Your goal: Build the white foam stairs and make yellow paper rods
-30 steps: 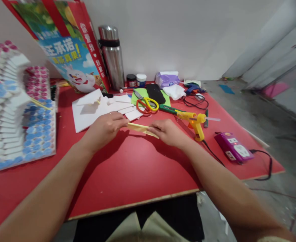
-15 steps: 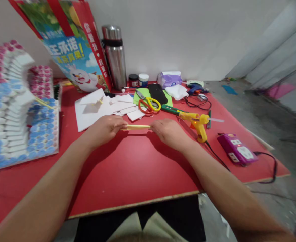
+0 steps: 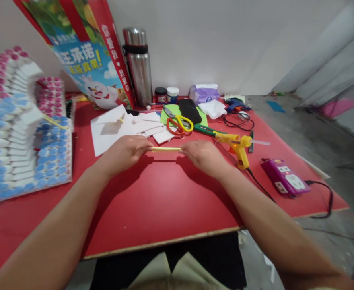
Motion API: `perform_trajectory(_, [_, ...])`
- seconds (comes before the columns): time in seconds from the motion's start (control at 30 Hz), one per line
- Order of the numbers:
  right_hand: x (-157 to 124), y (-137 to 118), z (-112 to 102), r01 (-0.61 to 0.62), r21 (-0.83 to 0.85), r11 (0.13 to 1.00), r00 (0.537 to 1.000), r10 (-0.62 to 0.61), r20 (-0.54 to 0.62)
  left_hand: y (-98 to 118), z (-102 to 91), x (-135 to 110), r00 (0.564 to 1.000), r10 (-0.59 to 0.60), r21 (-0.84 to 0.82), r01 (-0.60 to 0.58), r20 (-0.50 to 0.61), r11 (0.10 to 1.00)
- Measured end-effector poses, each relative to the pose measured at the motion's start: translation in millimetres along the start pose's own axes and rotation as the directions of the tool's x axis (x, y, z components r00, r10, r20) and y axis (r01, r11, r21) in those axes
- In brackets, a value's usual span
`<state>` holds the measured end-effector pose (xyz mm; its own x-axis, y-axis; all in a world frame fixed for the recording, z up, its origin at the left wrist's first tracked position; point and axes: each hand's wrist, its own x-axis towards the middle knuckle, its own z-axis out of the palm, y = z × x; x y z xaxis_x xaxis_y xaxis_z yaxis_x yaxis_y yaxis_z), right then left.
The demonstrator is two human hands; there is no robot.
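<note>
Between my two hands a narrow pale yellow strip (image 3: 166,149) is stretched level, a little above the red table. My left hand (image 3: 129,152) pinches its left end between thumb and fingers. At the other end my right hand (image 3: 199,156) pinches it in the same way. Whether it is a flat strip or a rolled piece I cannot tell. Just behind the hands lie white foam board pieces (image 3: 148,124), scissors (image 3: 180,124) with red and yellow handles, and a green cutter knife (image 3: 205,129). A yellow glue gun (image 3: 239,149) rests right of my right hand.
A purple power socket box (image 3: 285,177) sits near the right table edge. On the left stands a white model (image 3: 23,149) with blue and pink rolls. A steel thermos (image 3: 140,70), a printed bag (image 3: 86,60) and small paint jars (image 3: 172,95) line the wall.
Both hands still pinch the strip at its ends. The strip looks thinner now, showing a narrower side. The camera view has shifted slightly.
</note>
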<state>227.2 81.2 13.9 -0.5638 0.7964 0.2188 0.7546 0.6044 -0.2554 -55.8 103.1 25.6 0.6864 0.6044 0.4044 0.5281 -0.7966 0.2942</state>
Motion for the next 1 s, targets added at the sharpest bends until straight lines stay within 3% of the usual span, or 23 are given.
perform_trajectory(0.07, [0.0, -2.1, 0.2, 0.001, -0.059, 0.998, 1.0, -0.001, 0.006, -1.4, -0.2, -0.8, 1.0, -0.021, -0.034, 0.022, 0.016, 0.999])
perform_trajectory(0.13, [-0.5, -3.4, -0.5, -0.029, -0.014, 0.999, 0.999, 0.029, 0.013, -1.0, 0.5, -0.8, 1.0, -0.007, 0.023, 0.007, -0.018, 1.0])
perform_trajectory(0.23, [-1.2, -2.6, -2.0, -0.105, 0.283, 0.953, 0.994, 0.097, 0.042, 2.0, 1.7, 0.1, 0.993, 0.053, 0.183, -0.033, -0.109, 0.983])
perform_trajectory(0.3, [-1.4, -0.7, -2.8, -0.168, 0.512, 0.842, 0.986, 0.132, 0.106, 4.6, 1.3, 1.0, 0.987, 0.09, 0.236, -0.057, -0.133, 0.97])
perform_trajectory(0.37, [-1.3, 1.2, -2.9, -0.215, 0.624, 0.751, 0.975, 0.129, 0.18, 6.8, 0.2, 2.1, 0.988, 0.103, 0.239, -0.073, -0.119, 0.968])
perform_trajectory(0.43, [-0.6, 1.3, -2.2, -0.205, 0.565, 0.799, 0.976, 0.121, 0.183, 7.6, -1.1, 3.0, 0.992, 0.094, 0.218, -0.074, -0.081, 0.973])
perform_trajectory(0.5, [0.5, -1.0, -0.8, -0.152, 0.353, 0.923, 0.986, 0.114, 0.124, 6.2, -2.1, 3.1, 0.997, 0.065, 0.174, -0.059, -0.032, 0.983])
perform_trajectory(0.57, [1.8, -5.1, 0.4, -0.093, 0.099, 0.991, 0.992, 0.085, 0.09, 2.6, -3.0, 2.0, 1.0, 0.025, 0.099, -0.025, 0.004, 0.995])
perform_trajectory(0.67, [2.7, -10.9, 0.6, -0.04, -0.132, 0.99, 0.993, 0.054, 0.104, -4.4, -3.9, -1.3, 0.997, -0.058, -0.042, 0.06, 0.056, 0.997])
perform_trajectory(0.73, [2.0, -12.3, -0.3, -0.033, -0.158, 0.987, 0.99, 0.054, 0.13, -7.0, -3.6, -2.7, 0.992, -0.085, -0.083, 0.092, 0.093, 0.992])
perform_trajectory(0.8, [0.5, -10.7, -1.9, -0.053, -0.047, 0.997, 0.987, 0.06, 0.15, -6.4, -2.4, -2.6, 0.994, -0.068, -0.046, 0.072, 0.082, 0.996])
perform_trajectory(0.87, [-1.0, -7.1, -3.8, -0.114, 0.194, 0.974, 0.981, 0.08, 0.175, -3.0, -1.4, -1.0, 1.0, -0.015, 0.029, 0.015, 0.026, 0.999])
perform_trajectory(0.93, [-1.8, -3.3, -5.6, -0.197, 0.458, 0.867, 0.966, 0.092, 0.241, 1.2, -1.1, 0.9, 0.999, 0.033, 0.087, -0.03, -0.033, 0.996])
perform_trajectory(1.0, [-1.7, -1.1, -6.1, -0.253, 0.583, 0.772, 0.956, 0.108, 0.273, 3.8, -1.8, 2.2, 0.996, 0.053, 0.122, -0.044, -0.069, 0.991])
